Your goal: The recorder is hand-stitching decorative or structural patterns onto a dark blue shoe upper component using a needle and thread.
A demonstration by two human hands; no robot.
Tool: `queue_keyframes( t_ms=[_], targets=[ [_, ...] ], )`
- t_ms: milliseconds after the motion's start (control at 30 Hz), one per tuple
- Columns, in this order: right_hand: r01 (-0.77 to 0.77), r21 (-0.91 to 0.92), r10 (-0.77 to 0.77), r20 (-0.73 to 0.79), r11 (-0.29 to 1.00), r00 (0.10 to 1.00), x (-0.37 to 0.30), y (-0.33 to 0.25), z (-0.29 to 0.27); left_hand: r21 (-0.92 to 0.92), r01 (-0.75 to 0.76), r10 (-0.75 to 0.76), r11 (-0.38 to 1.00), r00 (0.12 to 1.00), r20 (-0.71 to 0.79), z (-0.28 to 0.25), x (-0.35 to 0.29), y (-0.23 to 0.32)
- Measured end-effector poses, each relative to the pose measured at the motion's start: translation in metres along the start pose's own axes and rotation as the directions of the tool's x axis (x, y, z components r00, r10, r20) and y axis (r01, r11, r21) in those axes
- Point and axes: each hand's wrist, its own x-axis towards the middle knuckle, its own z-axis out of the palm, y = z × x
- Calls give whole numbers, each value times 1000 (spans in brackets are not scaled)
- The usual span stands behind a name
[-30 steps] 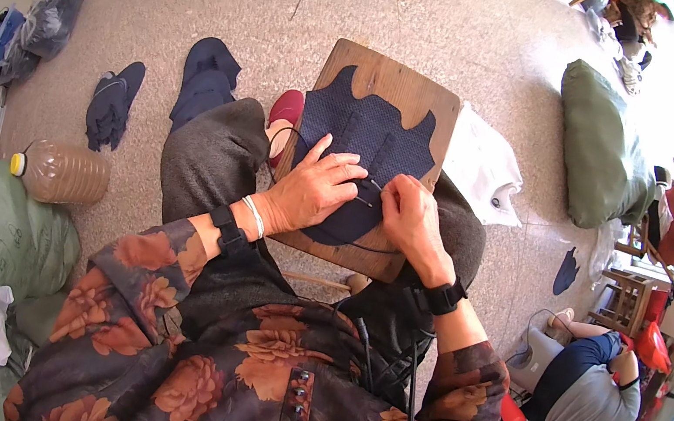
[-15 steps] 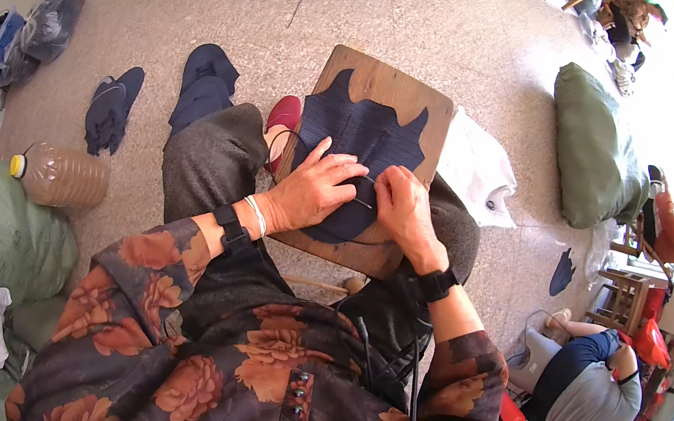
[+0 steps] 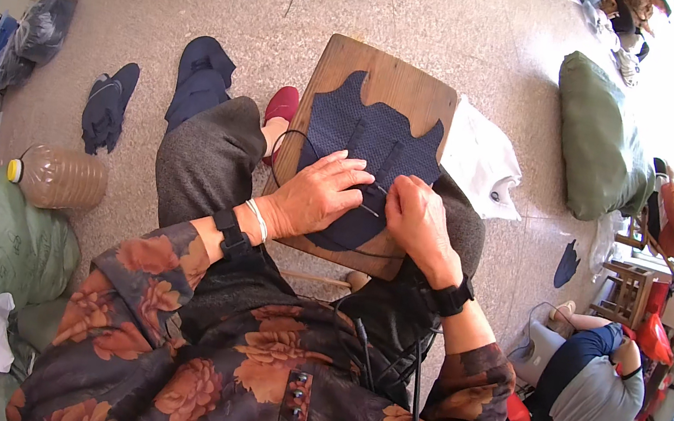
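Observation:
A dark blue textured fabric piece (image 3: pixel 371 132) with two pointed horns lies on a wooden board (image 3: pixel 339 61) across my lap. My left hand (image 3: pixel 322 195) rests on its left side, fingers stretched out and pressing it down. At its right side, my right hand (image 3: pixel 419 219) has thumb and forefinger pinched on a thin metal needle (image 3: pixel 380 188), whose tip points toward my left fingertips. Just below lies a second thin metal rod (image 3: pixel 370 210) on the fabric. A thin black cord (image 3: pixel 278 151) loops out at the left of the piece; part of it is hidden.
Similar dark pieces (image 3: pixel 109 108) lie on the floor at left, near a yellow-capped plastic jug (image 3: pixel 62 178). White plastic (image 3: pixel 482 159) sits by the board's right edge. A green stuffed sack (image 3: pixel 599 142) lies beyond. Another person (image 3: pixel 590 392) sits bent over at lower right.
The fabric piece has shifted slightly right and nearer on the board. My right hand has moved a little to the right, still pinching the needle. My left hand stays flat on the fabric.

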Motion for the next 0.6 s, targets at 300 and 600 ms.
queue_keyframes(
  t_ms=[300,600],
  targets=[
    [-22,160,27,-29,987,999,-4,0,3,-45,22,-22,999,1000,-6,-2,1,1],
    [-26,92,33,-67,995,997,-7,-2,5,-45,-6,6,999,1000,6,-2,4,0]
  ],
)
